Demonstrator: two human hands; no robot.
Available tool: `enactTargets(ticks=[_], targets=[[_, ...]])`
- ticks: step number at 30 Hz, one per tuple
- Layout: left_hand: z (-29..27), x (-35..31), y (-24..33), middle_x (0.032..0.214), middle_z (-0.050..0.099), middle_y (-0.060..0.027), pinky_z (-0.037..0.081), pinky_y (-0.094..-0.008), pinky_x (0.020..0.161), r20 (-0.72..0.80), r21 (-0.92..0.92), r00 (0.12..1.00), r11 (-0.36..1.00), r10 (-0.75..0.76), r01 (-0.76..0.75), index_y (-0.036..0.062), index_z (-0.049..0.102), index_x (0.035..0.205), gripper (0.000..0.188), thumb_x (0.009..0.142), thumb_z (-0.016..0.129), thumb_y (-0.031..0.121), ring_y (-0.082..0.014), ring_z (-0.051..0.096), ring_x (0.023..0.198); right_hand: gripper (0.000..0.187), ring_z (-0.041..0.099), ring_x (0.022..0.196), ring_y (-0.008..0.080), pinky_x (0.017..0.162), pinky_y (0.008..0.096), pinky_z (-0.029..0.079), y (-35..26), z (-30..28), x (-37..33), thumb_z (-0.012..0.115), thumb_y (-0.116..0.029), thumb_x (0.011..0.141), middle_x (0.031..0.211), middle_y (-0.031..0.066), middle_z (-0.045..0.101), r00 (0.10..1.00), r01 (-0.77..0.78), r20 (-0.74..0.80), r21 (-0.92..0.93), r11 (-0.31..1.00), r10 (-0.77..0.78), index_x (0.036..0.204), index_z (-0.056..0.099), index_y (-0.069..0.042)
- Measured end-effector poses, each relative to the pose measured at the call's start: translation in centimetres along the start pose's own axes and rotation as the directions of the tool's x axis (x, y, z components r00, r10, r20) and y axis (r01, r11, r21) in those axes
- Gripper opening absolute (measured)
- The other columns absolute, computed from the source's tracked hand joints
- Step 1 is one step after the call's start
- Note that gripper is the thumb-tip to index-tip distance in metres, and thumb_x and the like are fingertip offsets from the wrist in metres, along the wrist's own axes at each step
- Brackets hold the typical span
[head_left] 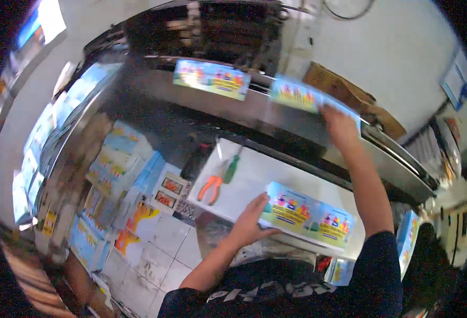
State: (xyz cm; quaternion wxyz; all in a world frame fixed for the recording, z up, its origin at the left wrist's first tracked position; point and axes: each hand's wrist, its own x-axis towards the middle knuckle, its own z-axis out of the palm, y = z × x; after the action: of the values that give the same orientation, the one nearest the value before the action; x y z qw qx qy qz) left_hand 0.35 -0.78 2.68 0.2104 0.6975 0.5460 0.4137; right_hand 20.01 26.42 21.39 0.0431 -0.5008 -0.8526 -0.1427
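Observation:
My right hand (341, 127) reaches out to the far right, its fingers blurred and closed at the edge of a colourful printed sheet (295, 94) above the machine's long metal ledge. Part of this sheet is hidden behind the hand. On a white tabletop (265, 167) nearer me lies a pile of matching printed sheets (310, 214), light blue and green with small cartoon figures. My left hand (251, 222) rests at the left end of that pile, fingers stretched and thumb apart. Farther left on the ledge stands another printed sheet (212, 79).
Orange-handled pliers (210, 190) and a green-handled screwdriver (232, 169) lie on the tabletop's left end. Stacks of printed sheets (118, 159) fill the lower left beside the tiled floor (162, 259). Brown cardboard (344, 87) leans behind the ledge at right.

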Motion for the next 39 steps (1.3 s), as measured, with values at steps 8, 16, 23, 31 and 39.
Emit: enactTargets(ticks=[8, 16, 23, 31, 39], targets=[[0.2, -0.1, -0.6, 0.150, 0.032, -0.0226, 0.032, -0.0418, 0.114, 0.054, -0.029, 0.997, 0.998, -0.058, 0.059, 0.0018, 0.027, 0.148, 0.104, 0.071, 0.081, 0.045, -0.0374, 0.035, 0.137, 0.041, 0.064, 0.091, 0.0365, 0.083, 0.0446, 0.051, -1.7, 2.7, -14.3, 0.074, -0.031, 0.077, 0.103, 0.0182, 0.067, 0.957, 0.083, 0.237, 0.321, 0.943, -0.165, 0.107, 0.066, -0.005], [0.6, 0.2, -0.8, 0.144, 0.039, -0.0214, 0.038, -0.0426, 0.109, -0.066, -0.105, 0.996, 0.993, 0.051, -0.058, 0.0008, 0.029, 0.147, 0.103, 0.070, 0.082, 0.043, -0.0378, 0.041, 0.131, 0.100, 0.033, 0.137, 0.0442, 0.109, 0.0480, 0.037, -6.0, 1.4, -23.6, 0.082, -0.046, 0.066, 0.150, 0.0264, 0.031, 0.866, 0.174, 0.430, 0.222, 0.960, -0.256, 0.145, 0.036, -0.005], [1.4, -0.4, -1.9, 0.145, 0.040, -0.0203, 0.037, -0.0438, 0.110, -0.090, -0.074, 0.992, 0.993, 0.090, -0.096, 0.0036, 0.026, 0.149, 0.107, 0.070, 0.080, 0.052, -0.0377, 0.042, 0.130, 0.072, 0.052, 0.124, 0.0388, 0.101, 0.0414, 0.046, -4.2, -0.8, -21.3, 0.078, -0.027, 0.073, 0.136, 0.0241, 0.051, 0.860, 0.123, 0.379, 0.498, 0.858, -0.343, 0.135, 0.048, -0.005], [1.0, -0.1, -1.5, 0.146, 0.038, -0.0208, 0.033, -0.0442, 0.113, -0.056, -0.058, 0.996, 0.995, 0.076, -0.079, 0.0017, 0.029, 0.147, 0.102, 0.073, 0.077, 0.051, -0.0379, 0.039, 0.133, 0.028, 0.065, 0.092, 0.0416, 0.077, 0.0454, 0.051, 4.9, -7.8, -15.3, 0.061, -0.016, 0.087, 0.092, 0.0241, 0.067, 0.958, -0.178, 0.251, 0.133, 0.975, 0.140, 0.110, 0.065, -0.002], [1.2, -0.1, -2.1, 0.150, 0.034, -0.0211, 0.030, -0.0432, 0.114, -0.008, -0.068, 0.997, 0.994, 0.080, -0.081, 0.0014, 0.029, 0.148, 0.101, 0.073, 0.077, 0.050, -0.0375, 0.035, 0.137, 0.052, 0.054, 0.123, 0.0343, 0.099, 0.0412, 0.047, 9.8, -4.3, -1.4, 0.040, 0.004, 0.090, 0.135, 0.0162, 0.056, 0.757, 0.086, -0.651, 0.025, 0.996, -0.049, 0.139, 0.050, -0.010]])
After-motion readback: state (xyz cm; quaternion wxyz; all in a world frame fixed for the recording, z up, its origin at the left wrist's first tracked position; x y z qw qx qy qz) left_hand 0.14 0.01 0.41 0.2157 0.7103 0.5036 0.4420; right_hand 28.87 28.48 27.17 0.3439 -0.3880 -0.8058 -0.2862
